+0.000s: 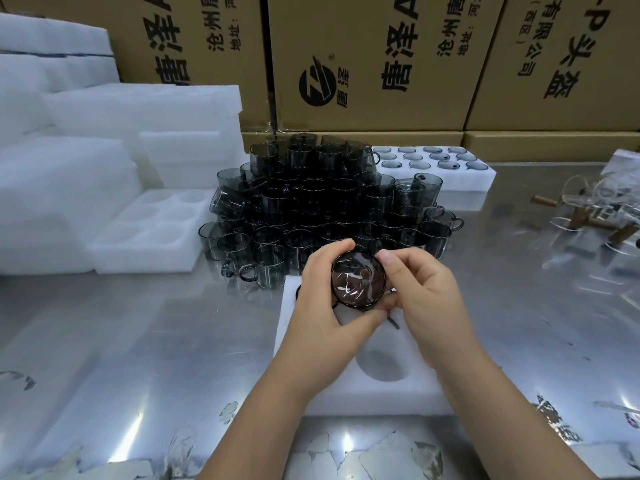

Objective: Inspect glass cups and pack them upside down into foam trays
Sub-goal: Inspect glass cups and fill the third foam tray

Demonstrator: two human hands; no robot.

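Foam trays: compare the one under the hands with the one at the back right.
The near foam tray shows at least one bare pocket; the far foam tray has an upturned smoky cup in every visible pocket. The near one lies partly hidden under both hands holding a cup; the far one sits untouched behind the cup pile. Both are white foam on the steel table.

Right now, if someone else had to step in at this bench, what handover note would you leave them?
Left hand and right hand: both hold one smoked glass cup, its round end facing the camera, above the near foam tray.
Near tray: one empty pocket visible; the rest is hidden by the hands.
Cup pile: many uninspected cups behind the tray.
Done: far tray is filled with upside-down cups.
Left: finish inspecting this cup, seat it upside down, continue through the pile. Empty tray waits at left.
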